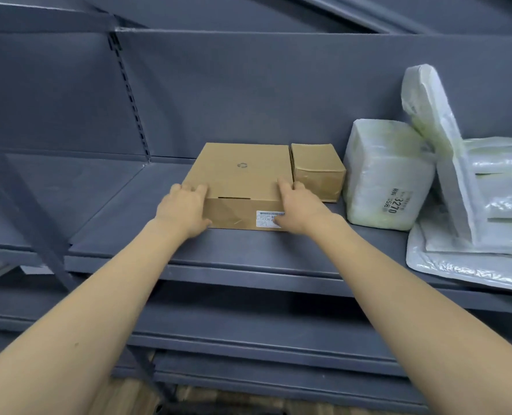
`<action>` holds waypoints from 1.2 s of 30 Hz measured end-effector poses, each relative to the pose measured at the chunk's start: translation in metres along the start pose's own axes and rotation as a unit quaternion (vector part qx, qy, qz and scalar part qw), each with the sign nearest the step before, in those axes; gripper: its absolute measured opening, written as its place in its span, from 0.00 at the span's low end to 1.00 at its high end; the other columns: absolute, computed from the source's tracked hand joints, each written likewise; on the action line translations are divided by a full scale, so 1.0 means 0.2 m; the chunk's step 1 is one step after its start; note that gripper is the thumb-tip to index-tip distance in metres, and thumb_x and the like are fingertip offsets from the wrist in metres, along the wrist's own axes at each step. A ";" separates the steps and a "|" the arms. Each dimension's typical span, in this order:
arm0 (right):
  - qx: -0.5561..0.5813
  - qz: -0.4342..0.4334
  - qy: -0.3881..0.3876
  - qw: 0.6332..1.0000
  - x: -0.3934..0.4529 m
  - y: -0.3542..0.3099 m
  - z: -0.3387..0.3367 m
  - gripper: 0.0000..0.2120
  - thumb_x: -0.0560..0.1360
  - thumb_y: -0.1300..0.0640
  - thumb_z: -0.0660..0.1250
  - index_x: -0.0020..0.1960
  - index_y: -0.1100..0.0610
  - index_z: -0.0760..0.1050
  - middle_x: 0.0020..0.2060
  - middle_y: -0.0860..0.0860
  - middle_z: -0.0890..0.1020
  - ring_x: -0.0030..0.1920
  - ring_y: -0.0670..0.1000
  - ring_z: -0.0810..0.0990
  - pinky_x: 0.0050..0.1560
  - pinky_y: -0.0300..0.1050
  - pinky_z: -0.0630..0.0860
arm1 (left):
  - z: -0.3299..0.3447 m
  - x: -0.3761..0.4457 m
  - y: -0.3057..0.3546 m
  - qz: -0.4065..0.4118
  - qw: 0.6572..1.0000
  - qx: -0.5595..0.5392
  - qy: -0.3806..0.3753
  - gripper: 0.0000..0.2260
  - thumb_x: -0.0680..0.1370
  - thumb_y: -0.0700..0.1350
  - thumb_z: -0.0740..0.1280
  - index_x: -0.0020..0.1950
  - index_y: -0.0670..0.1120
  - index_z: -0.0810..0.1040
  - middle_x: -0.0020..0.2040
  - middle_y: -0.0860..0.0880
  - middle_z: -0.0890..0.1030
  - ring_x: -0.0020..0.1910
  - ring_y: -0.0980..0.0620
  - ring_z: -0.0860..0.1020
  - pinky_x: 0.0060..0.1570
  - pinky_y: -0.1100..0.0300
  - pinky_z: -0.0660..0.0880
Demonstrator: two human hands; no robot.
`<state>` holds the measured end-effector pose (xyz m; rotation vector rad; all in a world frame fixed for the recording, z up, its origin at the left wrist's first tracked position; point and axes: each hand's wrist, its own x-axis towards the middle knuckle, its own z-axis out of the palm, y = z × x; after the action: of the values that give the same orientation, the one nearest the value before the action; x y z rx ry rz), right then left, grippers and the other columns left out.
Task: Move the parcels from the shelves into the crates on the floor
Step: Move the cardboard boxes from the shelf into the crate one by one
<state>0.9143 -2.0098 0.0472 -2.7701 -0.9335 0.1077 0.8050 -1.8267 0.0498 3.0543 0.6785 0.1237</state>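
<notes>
One head cam, looking fwd and down, close on grey shelf.

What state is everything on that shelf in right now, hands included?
Flat cardboard box: closed, lying flat on the shelf, gripped at both front corners.
Small cardboard box: taped shut, right beside the flat box.
White wrapped parcel: sealed, standing on the shelf.
Plastic mailers: sealed, some stacked flat, one leaning.
Left hand: holding the flat box.
Right hand: holding the flat box.
Shelf: level.
</notes>
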 end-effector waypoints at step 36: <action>0.181 -0.154 0.409 0.881 -1.01 -0.40 0.50 0.30 0.76 0.55 0.65 0.74 0.53 0.57 0.72 0.63 0.63 0.71 0.53 0.65 0.66 0.36 0.64 | -0.04 -1.10 -0.57 -0.063 0.819 -0.568 -0.038 0.40 0.59 0.72 0.69 0.67 0.59 0.69 0.60 0.63 0.77 0.59 0.63 0.74 0.65 0.57 0.68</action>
<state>0.6921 -2.0520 -0.0319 -1.9620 -0.9455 -0.7899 0.5573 -1.8164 0.0382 1.8411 0.5083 0.2767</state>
